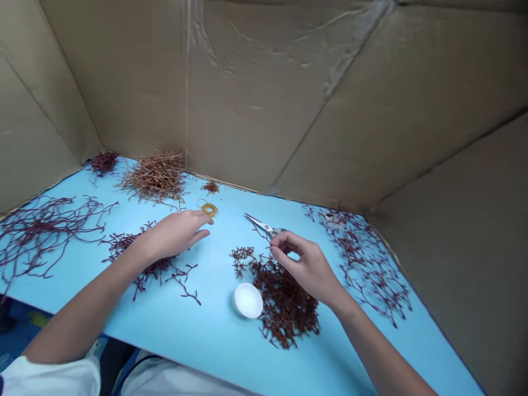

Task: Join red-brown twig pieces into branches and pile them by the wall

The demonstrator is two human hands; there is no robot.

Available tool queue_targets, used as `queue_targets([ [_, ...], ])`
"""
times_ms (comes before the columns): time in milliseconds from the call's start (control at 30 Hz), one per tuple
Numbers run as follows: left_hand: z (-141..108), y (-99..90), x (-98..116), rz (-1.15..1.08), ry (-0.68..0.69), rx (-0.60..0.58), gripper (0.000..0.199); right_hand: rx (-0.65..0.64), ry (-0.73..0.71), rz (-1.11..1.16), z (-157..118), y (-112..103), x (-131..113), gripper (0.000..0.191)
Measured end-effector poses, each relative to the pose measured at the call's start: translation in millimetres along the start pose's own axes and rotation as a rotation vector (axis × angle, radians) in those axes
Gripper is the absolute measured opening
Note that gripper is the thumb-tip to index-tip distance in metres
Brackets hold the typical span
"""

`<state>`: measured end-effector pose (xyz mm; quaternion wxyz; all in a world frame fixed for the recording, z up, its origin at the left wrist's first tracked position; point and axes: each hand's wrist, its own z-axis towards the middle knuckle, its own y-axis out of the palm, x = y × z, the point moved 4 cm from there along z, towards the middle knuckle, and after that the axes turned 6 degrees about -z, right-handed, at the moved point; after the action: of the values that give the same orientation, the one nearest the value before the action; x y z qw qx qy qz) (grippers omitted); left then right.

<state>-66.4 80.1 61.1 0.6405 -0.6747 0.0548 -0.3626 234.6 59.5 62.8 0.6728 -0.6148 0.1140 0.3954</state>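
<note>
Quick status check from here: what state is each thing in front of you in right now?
Left hand: open, fingers spread, empty.
Right hand: fingers pinched, grip unclear.
Silver steel scissors: blades closed, lying flat.
Yellow rubber bands: small loose heap.
Round white plastic dish: lying beside the sprigs.
Dark-red branching sprigs: heaped, loose.

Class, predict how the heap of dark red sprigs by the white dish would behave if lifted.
The heap of dark red sprigs probably feels light for its size, its thin branches leaving gaps. They look wiry, perhaps brittle. Interlocked tips would likely drag neighbours along.
</note>
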Motion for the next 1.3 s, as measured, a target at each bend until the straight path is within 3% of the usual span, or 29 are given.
queue_targets([
  [133, 6.3, 8.9, 46.2, -0.077, 0.081, 0.033, 0.028, 0.041, 0.024, -0.018, -16.8, -1.0, 6.1, 0.016],
  [233, 10.9, 15.8, 57.5, -0.265, 0.057, 0.112, 0.027, -0.005, -0.046, -0.084, -29.3, 6.1, -4.6, 0.015],
  [367, 6.6, 21.5, 51.8, -0.540, -0.017, 0.191, 0.026, -0.042, -0.142, -0.161, -46.5, 15.5, -16.5, 0.012],
  [500, -0.5, 31.1, 50.1, -0.652, 0.013, 0.088, 0.020, -0.031, -0.210, -0.245, -56.2, 23.5, -18.1, 0.011],
  [700, -1.4, 41.8, 48.7, -0.608, 0.097, 0.063, 0.011, 0.033, -0.391, -0.390, -60.9, 35.0, -24.1, 0.010],
  [833, 0.2, 45.7, 44.9, -0.547, 0.169, 0.045, 0.011, -0.014, -0.494, -0.484, -65.3, 43.2, -30.6, 0.014],
  [1300, 1.2, 52.9, 35.6, -0.459, 0.280, 0.001, 0.009, -0.044, -0.581, -0.577, -61.5, 58.2, -33.7, 0.018],
])
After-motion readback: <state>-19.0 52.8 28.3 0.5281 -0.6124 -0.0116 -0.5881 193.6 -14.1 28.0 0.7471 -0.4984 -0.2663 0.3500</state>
